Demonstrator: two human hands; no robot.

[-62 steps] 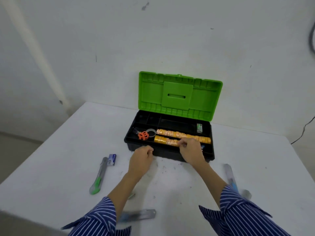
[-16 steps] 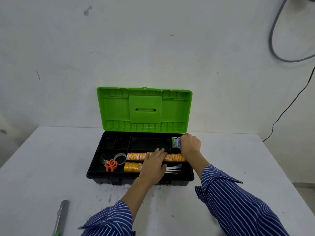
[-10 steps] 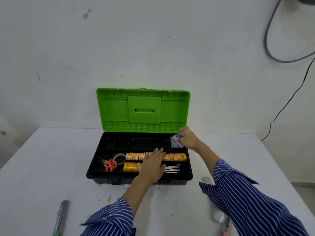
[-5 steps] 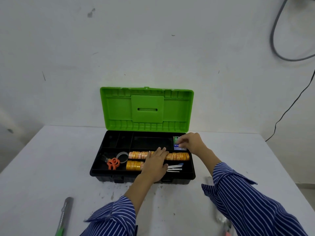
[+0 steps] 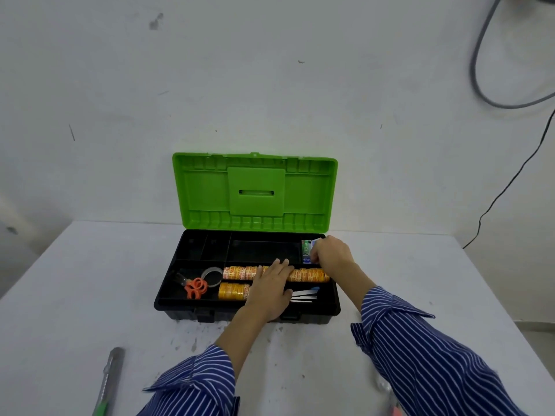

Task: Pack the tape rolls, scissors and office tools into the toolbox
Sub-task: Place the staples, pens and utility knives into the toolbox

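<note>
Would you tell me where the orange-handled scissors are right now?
The orange-handled scissors lie in the toolbox's front-left compartment, beside a clear tape ring.

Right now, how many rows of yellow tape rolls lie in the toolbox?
2: the long row behind, the short row in front; the left hand covers part of both.

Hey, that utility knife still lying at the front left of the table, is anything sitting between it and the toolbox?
Nothing visible does. Bare table lies between the utility knife and the open toolbox, whose lid stands up.
</note>
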